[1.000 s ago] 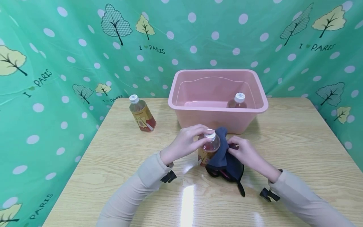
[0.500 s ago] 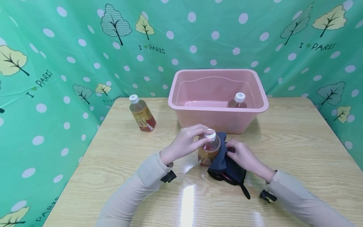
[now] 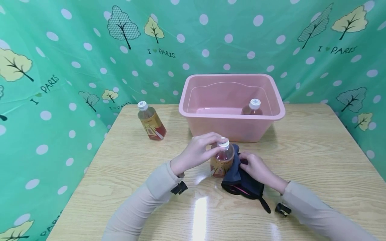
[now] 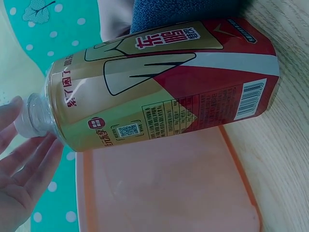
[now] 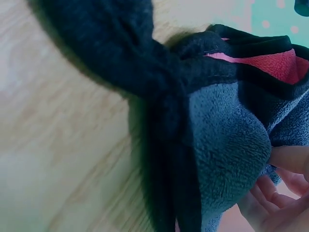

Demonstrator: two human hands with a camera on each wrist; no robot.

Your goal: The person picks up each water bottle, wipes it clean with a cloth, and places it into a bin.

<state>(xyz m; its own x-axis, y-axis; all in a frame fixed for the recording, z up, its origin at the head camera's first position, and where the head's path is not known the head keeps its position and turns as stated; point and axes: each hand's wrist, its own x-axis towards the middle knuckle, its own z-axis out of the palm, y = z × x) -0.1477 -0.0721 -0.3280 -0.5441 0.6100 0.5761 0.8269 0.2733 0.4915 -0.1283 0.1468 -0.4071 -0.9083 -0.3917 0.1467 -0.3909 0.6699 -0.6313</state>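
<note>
Left hand: thumb and fingers bent in a narrow pinch on the white cap of the near bottle, which stands upright on the table. Right hand: thumb and fingers nearly closed, nipping a fold of the dark cloth; exact fingertip contact partly hidden.

Cloth sits at 4 o'clock from the near bottle, overlapping its side in the head view; pink lining shows at the opening, black strap trailing toward 5 o'clock. Pink bin at 12 o'clock, a second bottle inside at its 4 o'clock. Third bottle upright, at 10 o'clock, well apart.

Risks, my judgement: near bottle is steadied only at the cap, so a hard tug on cloth snagged against it could tip it. Soft fold might slip from so small a pinch. Opening could bunch shut if the fabric is pushed rather than spread.

Against one second ago: cloth's upper end has dropped away from the bin front; strap shifted toward 4 o'clock; right hand a little lower. Left hand and all three bottles unchanged.
</note>
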